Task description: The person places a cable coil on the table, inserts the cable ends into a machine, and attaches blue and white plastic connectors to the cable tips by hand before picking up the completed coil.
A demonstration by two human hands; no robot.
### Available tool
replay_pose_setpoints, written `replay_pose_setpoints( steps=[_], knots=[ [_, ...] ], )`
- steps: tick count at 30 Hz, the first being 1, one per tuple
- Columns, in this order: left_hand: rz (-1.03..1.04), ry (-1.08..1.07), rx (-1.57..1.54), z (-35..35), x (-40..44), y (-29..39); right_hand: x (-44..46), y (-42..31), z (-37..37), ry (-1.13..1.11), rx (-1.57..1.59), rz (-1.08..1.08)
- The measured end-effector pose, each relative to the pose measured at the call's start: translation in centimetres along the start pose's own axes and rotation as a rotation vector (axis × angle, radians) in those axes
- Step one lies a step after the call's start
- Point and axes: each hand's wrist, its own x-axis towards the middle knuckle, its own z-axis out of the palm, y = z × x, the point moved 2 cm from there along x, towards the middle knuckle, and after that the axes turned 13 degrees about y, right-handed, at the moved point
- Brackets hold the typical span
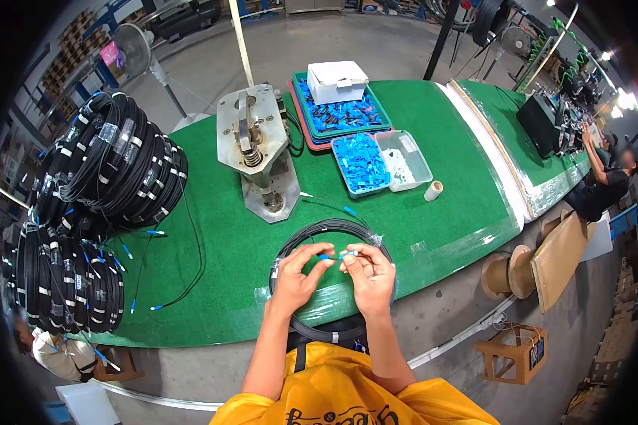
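Read clock positions from the hands, with 12 o'clock pointing away from the body. Left hand point(295, 280): fingers curled, thumb and forefinger pinched on a small blue sleeve point(324, 257). Right hand point(371, 278): thumb and fingertips closed on a blue plug point(344, 256), at 3 o'clock from the sleeve. A black cable coil point(331, 226) lies beneath both hands, partly hidden by them, overhanging the near edge of the green table point(450, 134). A metal press point(252, 134) stands at 11 o'clock; a bin of blue parts point(360, 164) at 12 to 1; a small roll point(433, 191) at 2; stacked coils point(110, 166) at 10. The plug is slim, with a white tip.
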Motion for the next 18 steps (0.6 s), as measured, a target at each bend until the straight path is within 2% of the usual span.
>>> replay_pose_setpoints(
  steps=[2,4,6,7,11,13,18],
  knots=[
    [0.316,-0.013,0.097,0.5,1.0,-0.9,-0.1,0.1,-0.4,-0.003,0.009,-0.018],
    [0.369,-0.016,0.088,0.5,1.6,-1.0,-0.2,-0.1,-0.5,0.017,0.049,-0.059],
    [0.430,0.002,0.216,0.0,1.8,-1.8,-0.2,-0.4,-0.5,0.018,0.046,-0.039],
    [0.363,0.000,0.152,0.0,1.6,-2.2,-0.2,-0.5,-0.5,0.017,0.046,-0.019],
    [0.345,-0.004,0.113,-0.4,0.8,-1.9,0.2,-0.1,-0.1,0.071,0.092,0.022],
    [0.344,-0.005,0.068,-0.7,0.7,-1.8,0.5,-0.4,0.1,0.155,0.157,0.140],
    [0.283,-0.038,0.052,-0.6,0.1,-0.4,1.4,1.1,-2.3,0.091,0.214,0.294]
  ],
)
